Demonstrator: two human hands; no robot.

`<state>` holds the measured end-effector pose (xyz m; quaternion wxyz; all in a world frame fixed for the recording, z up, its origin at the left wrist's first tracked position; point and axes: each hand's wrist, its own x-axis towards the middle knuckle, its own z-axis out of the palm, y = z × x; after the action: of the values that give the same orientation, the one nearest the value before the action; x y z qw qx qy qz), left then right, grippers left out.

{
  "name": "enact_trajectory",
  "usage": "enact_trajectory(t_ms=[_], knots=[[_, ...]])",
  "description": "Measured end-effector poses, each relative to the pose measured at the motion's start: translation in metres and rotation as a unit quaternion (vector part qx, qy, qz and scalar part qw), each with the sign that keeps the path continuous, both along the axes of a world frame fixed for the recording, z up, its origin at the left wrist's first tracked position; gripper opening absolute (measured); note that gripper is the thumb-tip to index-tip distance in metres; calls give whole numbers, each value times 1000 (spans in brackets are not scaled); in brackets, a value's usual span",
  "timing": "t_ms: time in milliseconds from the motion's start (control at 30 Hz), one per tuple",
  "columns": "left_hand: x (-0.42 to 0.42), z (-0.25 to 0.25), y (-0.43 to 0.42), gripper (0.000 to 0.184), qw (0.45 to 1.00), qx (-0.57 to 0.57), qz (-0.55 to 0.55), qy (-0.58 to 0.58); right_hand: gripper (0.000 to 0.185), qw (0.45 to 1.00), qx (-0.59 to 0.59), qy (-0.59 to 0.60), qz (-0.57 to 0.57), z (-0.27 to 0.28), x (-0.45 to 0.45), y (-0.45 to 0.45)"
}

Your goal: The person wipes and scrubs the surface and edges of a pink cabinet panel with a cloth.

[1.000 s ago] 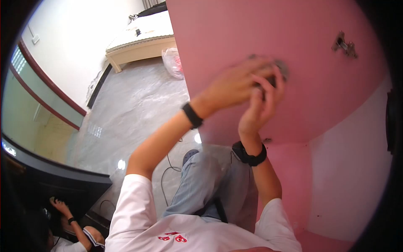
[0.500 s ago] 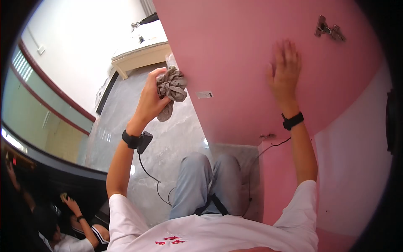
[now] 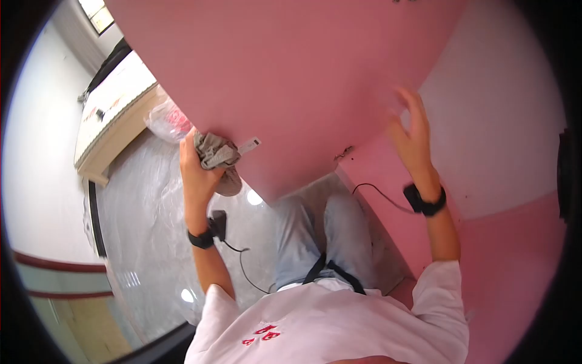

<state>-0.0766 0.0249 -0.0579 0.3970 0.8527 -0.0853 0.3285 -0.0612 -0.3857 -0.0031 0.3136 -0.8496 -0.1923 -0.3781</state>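
Note:
A crumpled grey-brown cloth is gripped in my left hand, at the free edge of a pink cabinet door. Part of the cloth hangs below my fingers, and its upper part lies against the door beside a small white label. My right hand holds nothing. Its fingers are apart and slightly blurred, near the hinge side of the door and in front of the cabinet's white inner panel. A metal hinge joins the door to the pink cabinet side low down.
Black bands with cables circle both wrists; one cable runs in front of the cabinet. A low wooden bed-like frame stands at the left, with a clear plastic bag beside it. Plastic sheeting seems to cover the grey floor.
My view has turned toward the cabinet's inside. My right hand has come away from the door face, and the cloth in my left hand now meets the door edge by the label.

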Motion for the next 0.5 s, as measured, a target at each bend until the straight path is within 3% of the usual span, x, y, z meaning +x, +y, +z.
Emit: enact_trajectory(t_ms=[100,167,200,233,267,333,467,500], knots=[[12,-19,-11,69,997,-56,18,-57,47,982,32,161,-98,-57,-94,-64],[20,-31,-9,67,996,-68,2,-62,32,916,64,289,-270,-91,-188,-120],[21,-34,-10,65,994,-97,1,-59,28,895,161,295,-292,-107,-247,-145],[21,-36,-12,64,990,-130,6,-56,27,876,130,266,-380,-89,-294,-134],[20,-35,-10,61,991,-119,6,-60,27,902,189,193,-338,-104,-351,-164],[16,-31,-10,60,990,-125,1,-60,27,825,167,223,-491,-43,-403,-131],[18,-35,-13,55,990,-123,7,-68,27,854,227,152,-443,22,-372,-61],[17,-38,-14,55,989,-136,14,-53,27,878,283,168,-347,29,-341,-47]])
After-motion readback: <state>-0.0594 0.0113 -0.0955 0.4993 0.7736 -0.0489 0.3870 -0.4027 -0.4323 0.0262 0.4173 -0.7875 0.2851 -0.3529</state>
